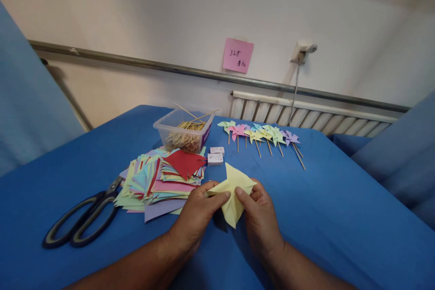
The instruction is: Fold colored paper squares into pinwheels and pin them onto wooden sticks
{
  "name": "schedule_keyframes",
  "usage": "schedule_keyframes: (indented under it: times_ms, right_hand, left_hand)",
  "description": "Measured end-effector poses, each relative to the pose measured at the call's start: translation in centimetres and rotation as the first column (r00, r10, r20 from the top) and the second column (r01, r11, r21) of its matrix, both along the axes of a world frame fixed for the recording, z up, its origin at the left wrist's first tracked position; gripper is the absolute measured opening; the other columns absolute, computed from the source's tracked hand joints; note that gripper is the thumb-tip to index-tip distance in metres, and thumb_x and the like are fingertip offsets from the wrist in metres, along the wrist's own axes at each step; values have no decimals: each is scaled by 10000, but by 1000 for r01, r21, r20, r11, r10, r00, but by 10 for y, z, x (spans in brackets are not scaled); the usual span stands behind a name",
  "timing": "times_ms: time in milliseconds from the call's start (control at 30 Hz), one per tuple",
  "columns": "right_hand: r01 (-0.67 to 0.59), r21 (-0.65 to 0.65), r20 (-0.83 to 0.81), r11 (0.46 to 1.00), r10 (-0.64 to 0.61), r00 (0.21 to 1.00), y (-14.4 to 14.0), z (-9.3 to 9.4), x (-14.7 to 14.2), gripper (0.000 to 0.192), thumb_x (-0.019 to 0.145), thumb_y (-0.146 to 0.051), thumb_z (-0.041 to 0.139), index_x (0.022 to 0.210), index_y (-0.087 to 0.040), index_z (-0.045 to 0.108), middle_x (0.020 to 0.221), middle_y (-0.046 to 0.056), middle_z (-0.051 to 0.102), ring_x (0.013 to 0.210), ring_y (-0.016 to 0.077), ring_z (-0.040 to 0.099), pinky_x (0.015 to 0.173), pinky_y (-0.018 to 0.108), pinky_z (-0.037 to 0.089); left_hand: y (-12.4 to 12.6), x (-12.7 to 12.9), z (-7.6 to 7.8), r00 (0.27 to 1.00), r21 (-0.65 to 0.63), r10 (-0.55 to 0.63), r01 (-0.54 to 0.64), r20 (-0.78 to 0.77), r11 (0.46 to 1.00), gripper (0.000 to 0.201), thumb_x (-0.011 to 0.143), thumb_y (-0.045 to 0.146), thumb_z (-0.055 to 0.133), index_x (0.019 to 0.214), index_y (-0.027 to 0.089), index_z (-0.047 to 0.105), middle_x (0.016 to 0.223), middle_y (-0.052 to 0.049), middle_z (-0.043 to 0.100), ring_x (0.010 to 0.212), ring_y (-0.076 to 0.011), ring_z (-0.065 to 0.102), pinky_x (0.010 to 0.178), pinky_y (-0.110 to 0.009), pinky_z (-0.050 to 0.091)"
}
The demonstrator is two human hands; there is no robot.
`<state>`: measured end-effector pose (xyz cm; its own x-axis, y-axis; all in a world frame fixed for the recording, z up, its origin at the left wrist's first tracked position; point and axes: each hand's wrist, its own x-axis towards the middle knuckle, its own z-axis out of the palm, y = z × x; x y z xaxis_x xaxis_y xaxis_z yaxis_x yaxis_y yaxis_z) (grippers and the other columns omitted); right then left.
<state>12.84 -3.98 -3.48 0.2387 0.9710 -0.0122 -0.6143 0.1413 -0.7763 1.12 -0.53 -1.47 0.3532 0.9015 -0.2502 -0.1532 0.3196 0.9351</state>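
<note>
Both hands are engaged. The left hand (pixel 197 208) and the right hand (pixel 261 217) pinch one yellow paper pinwheel (pixel 234 178) between thumbs and fingers, thumb tips close to its centre from either side. The piece is held up over the near part of the blue surface (pixel 340 217), whose near edge is out of view. Its four points stand out from the middle; whether anything fastens the centre cannot be told.

Recommended handling: keep the thumbs bearing lightly on the gathered middle — if one lifts, a folded flap would probably spring back. The paper appears thin, so the vanes should stay rounded rather than pressed into hard creases. Pressure is best kept equal on both sides, so that no point pulls longer than its opposite. The fingers behind the sheet are largely hidden; they should support the back without bending it.

Surroundings: the paper stack (pixel 163 186) lies left of the hands, with the scissors (pixel 91 214) beside it, towards the surface's left edge. The plastic tub (pixel 162 135) of sticks (pixel 186 135) stands near the far edge, two small boxes (pixel 215 159) close by — contents not visible. Stick-mounted pinwheels (pixel 258 136) lie in a row by the far edge, towards the far right corner.
</note>
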Motion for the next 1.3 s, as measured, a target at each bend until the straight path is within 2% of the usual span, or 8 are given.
schedule_keyframes:
  times_ms: [133, 267, 467, 567, 833, 1000, 1133, 1300]
  right_hand:
    - [-19, -2, 30, 1000, 19, 999, 1, 0, 1, 284, 749, -253, 672, 991, -178, 544, 867, 33, 683, 727, 173, 651, 688, 311, 515]
    - [26, -57, 92, 998, -21, 996, 4, -2, 2, 371, 684, -237, 728, 989, -164, 532, 833, 39, 690, 657, 161, 637, 622, 292, 510]
    - [98, -49, 105, 994, -92, 990, 7, -6, 4, 353, 691, -238, 718, 981, -166, 529, 846, 35, 688, 684, 155, 634, 646, 290, 503]
    - [134, -56, 143, 989, -125, 982, 6, -5, 3, 358, 685, -239, 720, 978, -169, 527, 832, 28, 688, 668, 147, 628, 629, 280, 499]
    - [86, -77, 132, 993, -75, 988, 2, 2, -3, 389, 663, -257, 739, 968, -176, 512, 782, 20, 692, 623, 146, 627, 592, 274, 494]
    - [29, -23, 165, 999, -25, 986, 1, 0, -1, 355, 759, -292, 654, 1064, -207, 494, 778, 1, 661, 656, 132, 611, 617, 258, 480]
    - [80, 76, 288, 994, -98, 952, -1, -1, -4, 449, 777, -277, 626, 1180, -258, 428, 945, 20, 618, 756, 130, 593, 697, 275, 478]
    - [153, 155, 486, 976, -210, 848, -7, -1, -8, 395, 764, -213, 624, 1116, -267, 452, 1059, 38, 544, 747, 121, 576, 700, 283, 471]
  left_hand:
    - [0, 0, 1, 999, 15, -2, 3, -38, 1000, 179, 690, 279, 676, 796, 153, 605, 641, 0, 613, 603, -140, 578, 567, -235, 412]
    - [-1, 0, 2, 996, 39, -13, 16, -83, 999, 145, 700, 269, 664, 738, 150, 589, 609, 11, 591, 543, -111, 528, 521, -218, 381]
    - [-7, 5, 9, 997, -52, -13, 17, 83, 999, 270, 689, 281, 689, 906, 156, 587, 761, -29, 641, 694, -161, 591, 640, -266, 444]
    - [-9, 7, 13, 989, -89, -21, 34, 146, 995, 278, 692, 277, 688, 920, 144, 600, 767, -41, 647, 696, -160, 590, 658, -275, 453]
    - [-4, 3, 11, 996, -68, -4, 10, 92, 998, 299, 680, 261, 700, 942, 124, 655, 768, -67, 683, 642, -156, 601, 589, -247, 448]
    - [3, -2, 15, 990, -58, 31, -23, 137, 998, 301, 675, 208, 689, 956, 103, 667, 798, -92, 711, 656, -179, 631, 646, -283, 482]
    - [10, -10, 25, 975, -67, 67, -54, 211, 996, 284, 709, 192, 656, 976, 98, 662, 831, -104, 720, 712, -201, 650, 690, -305, 502]
    - [12, -15, 33, 967, -72, 102, -87, 235, 994, 273, 727, 172, 644, 991, 106, 654, 844, -98, 722, 716, -191, 653, 670, -286, 513]
